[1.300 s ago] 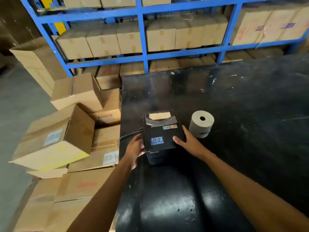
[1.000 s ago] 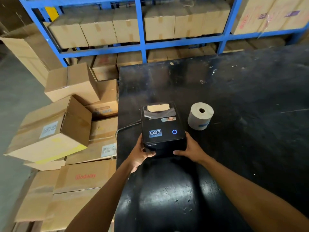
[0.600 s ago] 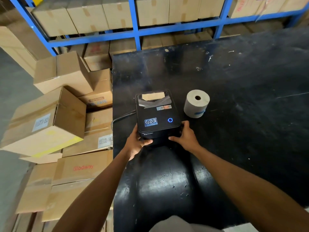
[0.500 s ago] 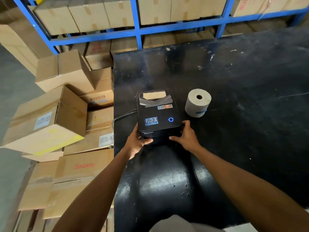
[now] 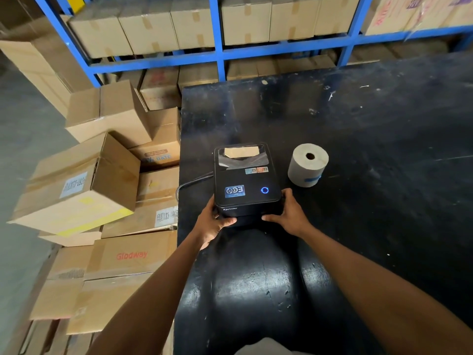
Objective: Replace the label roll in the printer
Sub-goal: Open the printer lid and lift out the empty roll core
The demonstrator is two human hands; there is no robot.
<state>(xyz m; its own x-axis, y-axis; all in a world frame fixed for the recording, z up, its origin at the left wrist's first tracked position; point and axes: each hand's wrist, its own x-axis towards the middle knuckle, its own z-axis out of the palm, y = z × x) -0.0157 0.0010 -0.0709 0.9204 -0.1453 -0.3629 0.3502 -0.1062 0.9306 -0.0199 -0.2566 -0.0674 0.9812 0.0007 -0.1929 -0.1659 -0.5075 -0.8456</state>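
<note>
A black label printer (image 5: 244, 179) sits near the left edge of the black table (image 5: 371, 139), lid closed, a blue ring light lit on top. Through its top window a brownish roll shows. My left hand (image 5: 213, 221) grips the printer's front left corner, thumb under the front lip. My right hand (image 5: 290, 213) grips the front right corner, fingers along the side. A fresh label roll (image 5: 308, 164) stands on end to the right of the printer, apart from it, with a blue strip of tape on its side.
A black cable (image 5: 190, 182) leaves the printer's left side over the table edge. Stacked cardboard boxes (image 5: 84, 185) crowd the floor to the left. A blue shelving rack (image 5: 220, 49) with more boxes stands behind the table.
Both hands slid from the printer's top and sides down to its front corners. The printer stayed in place and its lid stayed closed; the view shifted slightly.
</note>
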